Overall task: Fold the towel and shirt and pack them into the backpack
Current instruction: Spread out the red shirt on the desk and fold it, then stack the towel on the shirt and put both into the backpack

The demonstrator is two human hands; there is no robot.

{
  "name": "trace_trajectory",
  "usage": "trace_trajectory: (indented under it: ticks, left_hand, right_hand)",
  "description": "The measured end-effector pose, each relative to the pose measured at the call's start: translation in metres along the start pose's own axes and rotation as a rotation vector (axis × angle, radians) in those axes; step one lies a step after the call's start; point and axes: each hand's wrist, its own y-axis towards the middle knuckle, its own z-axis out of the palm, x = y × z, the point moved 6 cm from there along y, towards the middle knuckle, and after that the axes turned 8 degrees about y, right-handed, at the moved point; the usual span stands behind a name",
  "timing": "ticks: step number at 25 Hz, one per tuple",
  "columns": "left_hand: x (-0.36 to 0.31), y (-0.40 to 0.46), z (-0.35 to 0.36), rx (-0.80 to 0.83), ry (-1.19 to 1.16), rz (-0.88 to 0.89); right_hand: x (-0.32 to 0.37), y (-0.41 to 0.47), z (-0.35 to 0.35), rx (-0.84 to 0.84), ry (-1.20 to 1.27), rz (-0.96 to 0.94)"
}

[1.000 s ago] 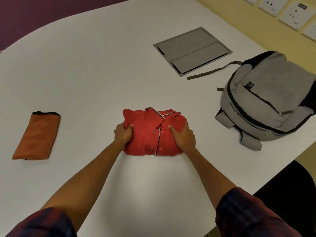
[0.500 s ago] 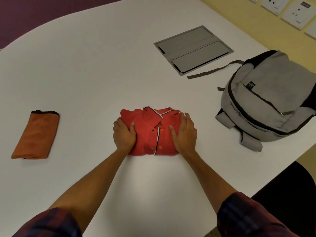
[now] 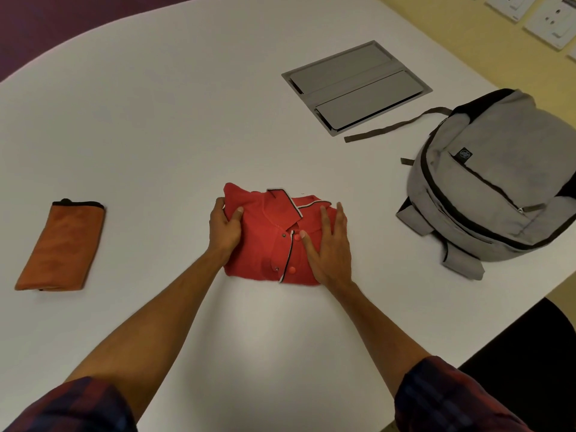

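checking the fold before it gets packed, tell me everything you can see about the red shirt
The red shirt is a soft knit polo folded into a compact rectangle, collar up, lying flat on the white table. It has black-and-white trim on collar and placket, red buttons and dark snaps. The left hand grips its left edge; the right hand presses flat on its right side.

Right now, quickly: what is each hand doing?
Left hand: curled around the left edge of the folded red shirt, gripping it.
Right hand: open, fingers straight, pressing flat on the shirt.
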Motion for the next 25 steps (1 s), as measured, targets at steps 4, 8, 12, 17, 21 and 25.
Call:
trace_trajectory:
  ticks: [4,8,12,17,21,25]
  left_hand:
    - [0.008,0.008,0.007,0.027,0.050,0.023]
    - [0.013,0.019,0.018,0.098,0.352,0.072]
    - [0.015,0.020,0.014,0.060,0.419,-0.078]
    - [0.030,-0.010,0.013,0.096,0.441,-0.159]
    - [0.041,-0.023,0.006,0.116,0.520,-0.102]
    - [0.044,-0.008,-0.044,0.034,0.556,-0.163]
  right_hand:
    - [0.002,0.002,0.007,0.060,-0.118,-0.037]
    - [-0.014,0.000,0.025,0.242,-0.193,0.070]
    - [-0.013,0.003,0.024,0.272,-0.205,0.070]
    - [0.008,-0.008,0.017,0.124,-0.239,-0.018]
    - [0.012,-0.015,0.020,0.181,-0.269,-0.044]
    - [0.063,-0.013,0.003,-0.102,-0.104,-0.234]
